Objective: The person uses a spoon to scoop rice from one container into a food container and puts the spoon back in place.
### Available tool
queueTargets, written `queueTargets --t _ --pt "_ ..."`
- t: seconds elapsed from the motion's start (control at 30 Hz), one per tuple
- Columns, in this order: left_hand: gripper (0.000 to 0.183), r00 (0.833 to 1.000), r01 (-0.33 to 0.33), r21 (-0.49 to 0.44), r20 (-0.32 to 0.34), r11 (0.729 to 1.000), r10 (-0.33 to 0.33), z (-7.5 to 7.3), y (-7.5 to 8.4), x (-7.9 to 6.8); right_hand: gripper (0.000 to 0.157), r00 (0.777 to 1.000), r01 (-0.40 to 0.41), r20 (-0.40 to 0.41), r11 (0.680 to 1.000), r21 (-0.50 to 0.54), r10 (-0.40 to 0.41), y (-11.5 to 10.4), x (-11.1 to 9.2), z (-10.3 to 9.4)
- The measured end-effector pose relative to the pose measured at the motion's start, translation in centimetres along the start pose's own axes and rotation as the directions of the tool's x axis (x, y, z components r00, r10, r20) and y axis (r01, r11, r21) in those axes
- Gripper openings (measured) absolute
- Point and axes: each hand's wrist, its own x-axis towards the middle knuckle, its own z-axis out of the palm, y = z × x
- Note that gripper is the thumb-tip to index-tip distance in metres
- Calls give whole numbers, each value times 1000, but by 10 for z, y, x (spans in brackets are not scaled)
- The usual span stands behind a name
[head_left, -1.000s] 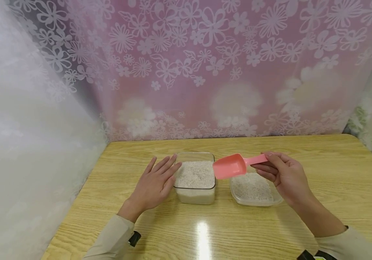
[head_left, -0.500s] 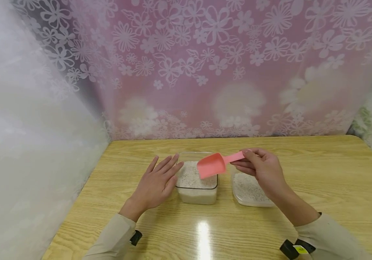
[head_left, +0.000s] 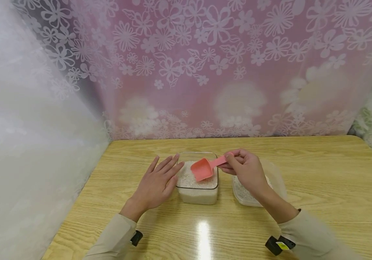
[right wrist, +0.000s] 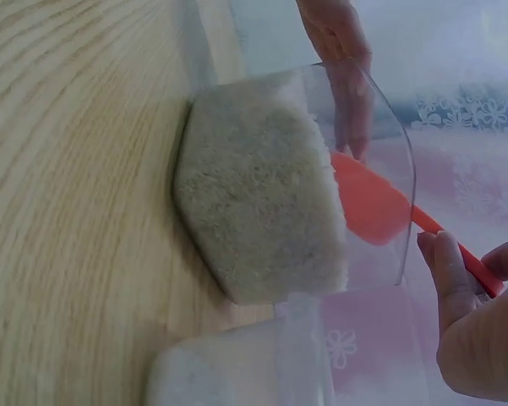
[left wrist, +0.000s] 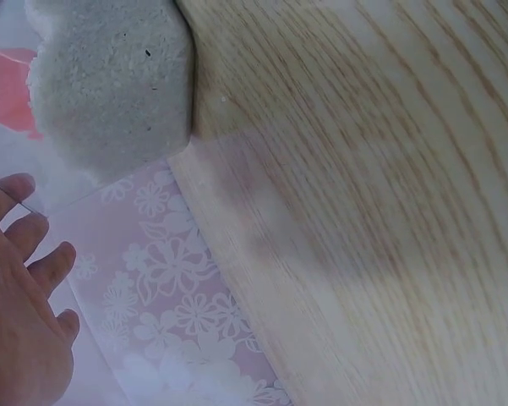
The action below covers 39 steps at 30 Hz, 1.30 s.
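Observation:
My right hand (head_left: 246, 171) pinches the handle of a pink scoop (head_left: 202, 169). The scoop's bowl is tilted down inside a clear square container (head_left: 197, 196), its lip right at the surface of the rice (right wrist: 254, 182) in the right wrist view. Rice fills that container to well below its rim. My left hand (head_left: 154, 186) lies with straight, spread fingers against the container's left side, fingertips at the rim. In the left wrist view the scoop (left wrist: 10, 89) shows through the clear wall.
A second, lower clear plastic container (head_left: 278, 178) with rice stands to the right, partly covered by my right hand and forearm. Both containers stand on a wood-grain table (head_left: 159, 234). A pink floral curtain (head_left: 225, 72) hangs behind the table's back edge.
My right hand has carried the scoop leftward from between the two containers and down into the square one. The left hand has stayed at that container's side.

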Motion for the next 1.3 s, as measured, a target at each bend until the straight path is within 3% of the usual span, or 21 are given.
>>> queueTargets --t 0.6,1.3 --pt "47 1000 -8 -11 -10 1000 8 -1 0 -1 24 998 -49 48 999 0 49 5 -3 19" --pt "46 1000 -2 -25 -1 1000 2 0 1 -2 25 993 -111 49 991 73 107 10 -4 14"
